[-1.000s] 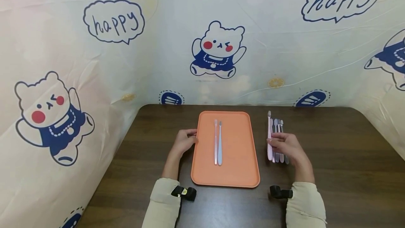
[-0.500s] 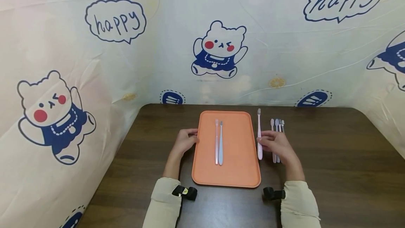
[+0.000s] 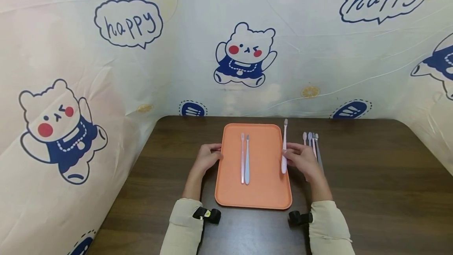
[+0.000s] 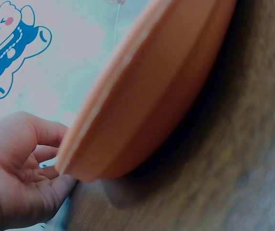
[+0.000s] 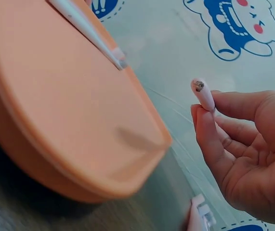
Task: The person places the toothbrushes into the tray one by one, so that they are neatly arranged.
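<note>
In the head view, my right hand (image 3: 300, 158) pinches a pale pink toothbrush (image 3: 284, 145) between thumb and fingers, over the right rim of an orange tray (image 3: 269, 192). The right wrist view shows that toothbrush (image 5: 203, 95) end-on, raised above the tray. My left hand (image 3: 207, 159) grips the tray's left edge; in the left wrist view thumb and fingers meet at the rim (image 4: 86, 139). On the tray lie a pink toothbrush (image 3: 242, 160) and a blue toothbrush (image 3: 247, 164), side by side, heads pointing away from me.
Right of the tray, several more toothbrushes (image 3: 313, 141) lie in a row on the dark wooden table (image 3: 382, 184), partly hidden by my right hand. A printed curtain (image 3: 177, 66) hangs behind the table. Both sleeves carry a black wrist camera (image 3: 214, 216).
My right hand has lifted the pink toothbrush from the right-hand row and carried it left to the tray's right rim. My left hand has stayed at the tray's edge.
</note>
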`<state>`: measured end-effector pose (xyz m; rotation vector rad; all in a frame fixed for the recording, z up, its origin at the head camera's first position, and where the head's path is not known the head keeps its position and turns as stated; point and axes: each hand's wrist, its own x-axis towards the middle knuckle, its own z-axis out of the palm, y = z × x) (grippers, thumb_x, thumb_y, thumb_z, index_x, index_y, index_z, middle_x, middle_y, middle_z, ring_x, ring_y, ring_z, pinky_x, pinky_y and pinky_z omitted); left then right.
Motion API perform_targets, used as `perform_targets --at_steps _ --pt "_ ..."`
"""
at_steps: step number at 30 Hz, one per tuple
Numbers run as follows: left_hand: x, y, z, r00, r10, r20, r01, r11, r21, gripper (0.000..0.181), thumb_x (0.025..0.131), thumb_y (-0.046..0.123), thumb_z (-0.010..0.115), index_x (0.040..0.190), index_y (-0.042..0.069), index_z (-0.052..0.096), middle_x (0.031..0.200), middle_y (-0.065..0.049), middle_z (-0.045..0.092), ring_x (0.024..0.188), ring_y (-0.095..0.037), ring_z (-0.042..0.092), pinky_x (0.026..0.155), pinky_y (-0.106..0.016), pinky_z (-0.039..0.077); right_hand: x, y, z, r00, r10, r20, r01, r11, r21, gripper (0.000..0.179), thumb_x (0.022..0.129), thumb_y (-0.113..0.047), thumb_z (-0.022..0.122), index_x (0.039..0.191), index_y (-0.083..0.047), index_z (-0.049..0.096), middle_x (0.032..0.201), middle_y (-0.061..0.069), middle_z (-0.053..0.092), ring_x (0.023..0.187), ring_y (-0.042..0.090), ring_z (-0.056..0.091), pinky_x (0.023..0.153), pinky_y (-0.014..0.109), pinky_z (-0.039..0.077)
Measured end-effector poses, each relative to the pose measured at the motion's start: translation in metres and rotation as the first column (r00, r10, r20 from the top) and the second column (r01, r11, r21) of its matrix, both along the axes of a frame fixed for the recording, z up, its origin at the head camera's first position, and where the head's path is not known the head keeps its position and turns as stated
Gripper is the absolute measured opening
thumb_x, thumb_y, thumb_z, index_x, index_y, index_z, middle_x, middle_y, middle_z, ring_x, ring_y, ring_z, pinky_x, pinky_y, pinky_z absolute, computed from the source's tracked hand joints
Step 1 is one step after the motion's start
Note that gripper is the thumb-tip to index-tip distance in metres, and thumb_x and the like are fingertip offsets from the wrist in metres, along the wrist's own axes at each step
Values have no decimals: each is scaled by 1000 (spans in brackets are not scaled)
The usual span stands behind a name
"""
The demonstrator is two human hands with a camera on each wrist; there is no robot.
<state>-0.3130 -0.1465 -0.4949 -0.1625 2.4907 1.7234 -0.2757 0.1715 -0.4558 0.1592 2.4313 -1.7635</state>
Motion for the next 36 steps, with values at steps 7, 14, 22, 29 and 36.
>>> perform_targets --at_steps 7,14,22,29,36 --pt "1 -1 2 1000 11 16 -11 1000 -24 44 85 -1 65 130 -3 67 120 -19 69 101 -23 64 85 -32 57 -2 -7 -3 1000 2 -17 -3 998 -56 48 99 -11 62 141 9 53 116 21 71 81 -1 64 76 22 59" --pt "2 -1 2 1000 1 0 -1 1000 -30 44 86 -2 63 129 -5 67 120 -22 69 101 -25 64 84 -32 57 -4 -14 -6 999 17 -38 -20 996 -83 50 98 -8 62 143 11 51 111 18 71 77 -3 62 70 18 56" --pt "2 0 3 1000 5 13 -5 999 -33 43 88 0 62 131 -2 66 122 -20 68 103 -25 64 90 -36 58 -4 -24 -7 999 -3 -38 -1 995 -102 48 96 -5 62 140 11 53 95 4 70 72 -1 60 68 19 56" --pt "3 0 3 1000 9 5 -9 999 -35 43 88 0 62 131 -2 66 121 -20 69 103 -26 65 90 -36 58 -6 -33 -10 1000 19 -14 -21 993 -117 42 97 -7 62 135 11 58 96 4 71 72 -1 62 69 20 57" --pt "2 0 3 1000 8 7 -8 999 -33 43 87 0 63 130 -3 66 121 -20 69 103 -26 65 86 -33 57 -7 -36 -11 1000 22 -7 -23 994 -105 42 98 -7 62 135 11 58 106 16 73 76 0 63 72 21 58"
